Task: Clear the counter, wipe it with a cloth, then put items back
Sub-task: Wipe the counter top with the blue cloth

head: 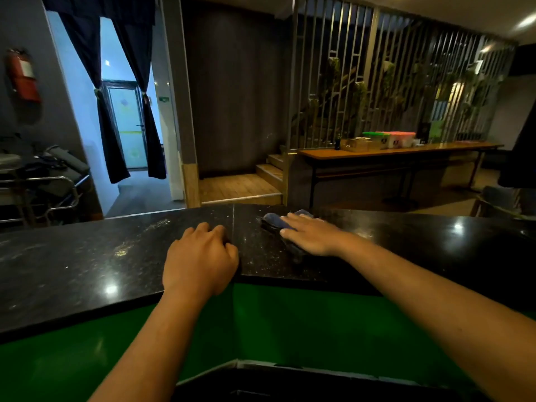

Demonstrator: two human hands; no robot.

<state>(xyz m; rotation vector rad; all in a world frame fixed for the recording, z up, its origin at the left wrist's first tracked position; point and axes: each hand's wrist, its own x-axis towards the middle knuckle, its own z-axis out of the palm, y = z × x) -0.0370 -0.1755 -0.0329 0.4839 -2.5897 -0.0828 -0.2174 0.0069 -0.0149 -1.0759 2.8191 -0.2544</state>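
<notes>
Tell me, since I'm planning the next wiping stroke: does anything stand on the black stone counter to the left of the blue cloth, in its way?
Only the left hand: it rests, fingers curled, on the black speckled stone counter, left of the blue cloth under the flat right hand. Beyond it, only pale smears show.

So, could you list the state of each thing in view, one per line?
cloth: flat on counter, under right hand
right hand: fingers straight, pressing cloth
left hand: fingers curled, resting on counter, holding nothing
counter: dusty, smeared patches
curtains: tied back
</notes>
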